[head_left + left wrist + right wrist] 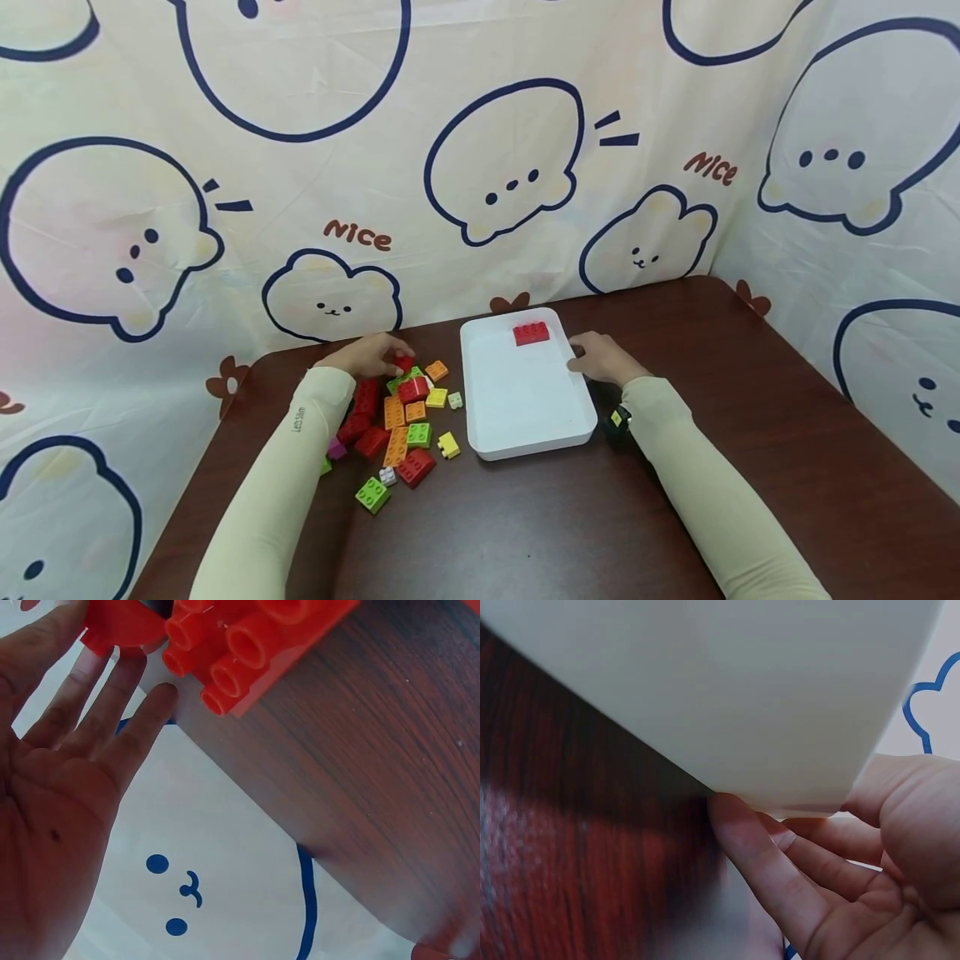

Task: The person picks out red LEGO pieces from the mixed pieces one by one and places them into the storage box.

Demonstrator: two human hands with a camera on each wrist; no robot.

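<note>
My left hand (pixel 369 356) is at the far end of a pile of toy building bricks, pinching a red building brick (pixel 403 363). In the left wrist view this red piece (pixel 124 626) has a rounded side and sits between thumb and fingertips, partly cut off by the frame. Beside it is a studded red brick (pixel 247 652). On the right, my right hand (pixel 603 358) grips the right side of a white tray (pixel 528 400). The right wrist view has the fingers (pixel 761 862) against the tray's edge. One red studded brick (pixel 531 333) lies inside the tray, near its far end.
Left of the tray lie loose bricks, among them an orange brick (pixel 396 446), a green brick (pixel 372 494), a yellow brick (pixel 448 445) and a red brick (pixel 416 468). The dark wooden table (pixel 510 533) meets a patterned cloth (pixel 480 275) at its far edge.
</note>
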